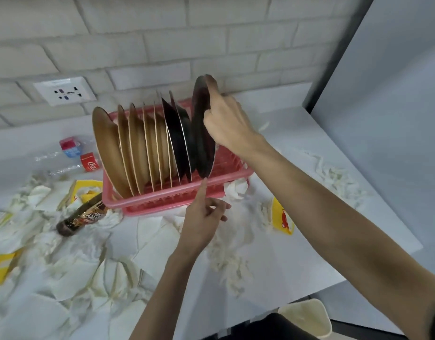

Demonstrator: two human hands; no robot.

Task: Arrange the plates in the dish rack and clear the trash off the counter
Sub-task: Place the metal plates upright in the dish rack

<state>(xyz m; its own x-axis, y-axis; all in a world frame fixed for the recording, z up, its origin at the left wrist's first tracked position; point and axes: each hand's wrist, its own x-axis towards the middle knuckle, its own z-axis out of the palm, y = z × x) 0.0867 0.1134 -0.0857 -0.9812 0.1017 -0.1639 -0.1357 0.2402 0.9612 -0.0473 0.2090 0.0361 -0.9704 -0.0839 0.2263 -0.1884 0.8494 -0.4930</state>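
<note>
To do this step well, the person should probably guide the lower edge into the free slot, keep the plate upright, and let go only when it sits firmly. The right hand (226, 123) gripped the top rim of the round dark glossy plate (202, 146), with its fingers curled round the edge. The left hand (201, 222) held nothing; its straight index finger touched the plate's lower edge, and the other fingers were loosely bent. The plate stood almost vertical at the right end of the pink plastic dish rack (162, 201), just beside two other dark plates (177, 138). The round tan plates (138, 143) filled the left slots. Around the rack, crumpled white tissues (76, 266) lay on the white counter (297, 241).
</note>
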